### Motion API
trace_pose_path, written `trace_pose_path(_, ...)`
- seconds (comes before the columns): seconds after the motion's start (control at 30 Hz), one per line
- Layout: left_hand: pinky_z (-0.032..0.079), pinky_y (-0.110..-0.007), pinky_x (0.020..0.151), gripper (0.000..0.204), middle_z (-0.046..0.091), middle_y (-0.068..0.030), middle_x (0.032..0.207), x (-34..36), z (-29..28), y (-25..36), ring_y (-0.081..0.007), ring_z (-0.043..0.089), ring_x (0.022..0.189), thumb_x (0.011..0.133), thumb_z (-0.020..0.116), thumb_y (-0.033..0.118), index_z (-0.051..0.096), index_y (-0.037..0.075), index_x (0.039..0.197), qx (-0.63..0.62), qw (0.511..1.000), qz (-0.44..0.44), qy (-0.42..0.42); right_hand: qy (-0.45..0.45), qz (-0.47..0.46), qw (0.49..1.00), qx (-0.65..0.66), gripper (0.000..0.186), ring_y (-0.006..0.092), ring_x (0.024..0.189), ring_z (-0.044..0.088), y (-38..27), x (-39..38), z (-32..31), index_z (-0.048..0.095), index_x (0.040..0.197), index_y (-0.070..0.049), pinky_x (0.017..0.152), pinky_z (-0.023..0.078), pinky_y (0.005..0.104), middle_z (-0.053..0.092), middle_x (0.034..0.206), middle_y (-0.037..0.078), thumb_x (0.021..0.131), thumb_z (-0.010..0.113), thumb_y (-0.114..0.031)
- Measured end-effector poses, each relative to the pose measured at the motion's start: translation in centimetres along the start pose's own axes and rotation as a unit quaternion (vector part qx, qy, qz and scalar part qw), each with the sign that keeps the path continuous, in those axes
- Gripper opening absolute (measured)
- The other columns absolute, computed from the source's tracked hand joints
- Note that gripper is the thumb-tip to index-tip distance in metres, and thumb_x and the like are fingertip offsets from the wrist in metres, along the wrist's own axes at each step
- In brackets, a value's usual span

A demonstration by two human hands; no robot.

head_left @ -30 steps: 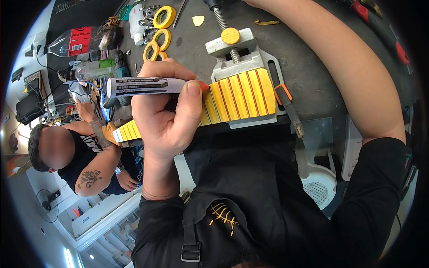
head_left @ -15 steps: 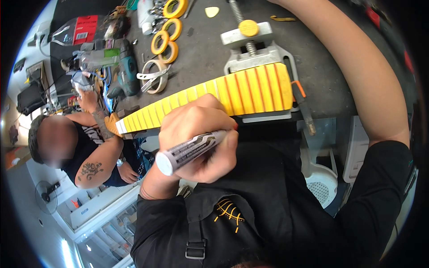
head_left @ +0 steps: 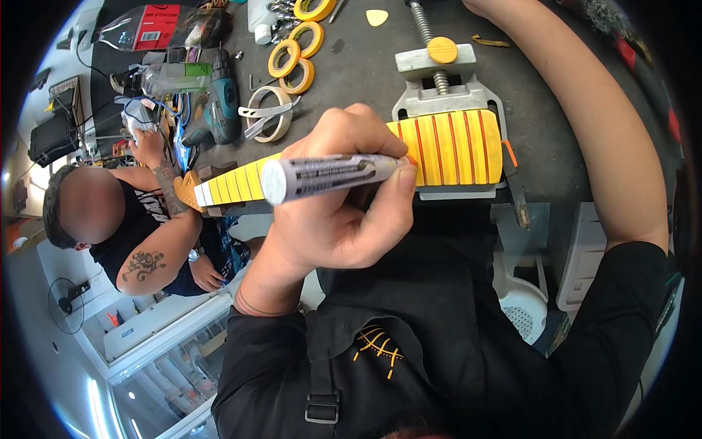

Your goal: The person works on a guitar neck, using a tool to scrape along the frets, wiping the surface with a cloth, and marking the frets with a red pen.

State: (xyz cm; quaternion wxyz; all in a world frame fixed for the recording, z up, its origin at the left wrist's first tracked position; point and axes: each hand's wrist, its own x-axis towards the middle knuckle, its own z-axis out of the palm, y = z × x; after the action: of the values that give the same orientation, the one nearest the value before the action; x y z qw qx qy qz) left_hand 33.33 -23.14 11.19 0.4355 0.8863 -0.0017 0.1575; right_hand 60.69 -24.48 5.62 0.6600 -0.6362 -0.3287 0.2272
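Note:
A white marker pen [head_left: 333, 178] with a red tip is pinched in my left hand [head_left: 329, 227]. The hand is over a guitar neck [head_left: 461, 150] whose fretboard is covered in yellow tape, with dark red lines across its wide end. The marker's tip is at this yellow surface, though my fingers partly hide the contact. Beside the neck's wide end sits a grey metal vise [head_left: 447, 91] with a screw and a yellow knob. At the top edge, my right hand [head_left: 479, 6] is mostly cut off, its fingers out of sight. My left hand hides the neck's middle.
Rolls of yellow tape [head_left: 283, 58], a cream tape roll [head_left: 281, 132], a teal drill [head_left: 223, 102] and a plastic bottle [head_left: 139, 28] lie on the dark workbench [head_left: 351, 77]. At left, a co-worker [head_left: 142, 227] reaches onto the bench. A white perforated container [head_left: 523, 318] is below.
My left hand and the marker have moved away from my body, farther over the taped neck. The whole view has shifted slightly, and my right arm keeps much the same pose.

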Motion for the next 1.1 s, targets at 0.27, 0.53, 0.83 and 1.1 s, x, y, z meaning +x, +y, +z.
trace_pose_path(0.27, 0.044, -0.029, 0.051, 0.018, 0.062, -0.0087, 0.072, 0.1, 1.4, -0.3, -0.02, 0.059, 0.056, 0.081, 0.073, -0.001, 0.06, 0.0, 0.093, 0.001, 0.997, 0.05, 0.051, -0.009, -0.041, 0.999, -0.007, 0.032, 0.0155, 0.062, 0.055, 0.5, -0.1, -0.3, 0.066, 0.104, 0.001, 0.058, 0.046, 0.0325, 0.062, 0.078, 0.007, 0.107, 0.05, -0.026)
trace_pose_path(0.53, 0.049, -0.031, 0.055, 0.019, 0.065, -0.0121, 0.075, -0.7, 0.8, 1.4, -0.0237, 0.063, 0.06, 0.079, 0.073, -0.002, 0.062, 0.001, 0.093, 0.021, 0.999, 0.03, -0.029, 0.005, -0.062, 0.997, -0.049, 0.035, 0.0193, 0.072, 0.059, 1.2, 0.6, -0.4, 0.067, 0.102, 0.003, 0.069, 0.048, 0.0356, 0.065, 0.083, 0.011, 0.106, 0.05, -0.027)
trace_pose_path(0.83, 0.045, -0.028, 0.056, 0.017, 0.063, -0.0112, 0.077, -0.3, 0.1, -0.7, -0.0165, 0.059, 0.064, 0.084, 0.067, -0.006, 0.056, -0.004, 0.097, -0.024, 0.998, 0.042, 0.035, -0.009, -0.049, 0.998, -0.027, 0.034, 0.0183, 0.07, 0.058, 1.1, 0.6, -0.4, 0.067, 0.1, 0.003, 0.067, 0.047, 0.0347, 0.064, 0.08, 0.01, 0.106, 0.05, -0.026)
trace_pose_path(1.1, 0.043, -0.028, 0.052, 0.017, 0.061, -0.0094, 0.073, -0.4, 0.6, -0.8, -0.0184, 0.057, 0.056, 0.082, 0.07, -0.002, 0.059, -0.001, 0.094, 0.022, 0.997, 0.062, 0.048, 0.001, -0.062, 0.998, -0.032, 0.035, 0.0175, 0.065, 0.056, 1.5, 0.8, -0.4, 0.067, 0.101, 0.002, 0.063, 0.046, 0.0348, 0.063, 0.078, 0.009, 0.107, 0.05, -0.027)
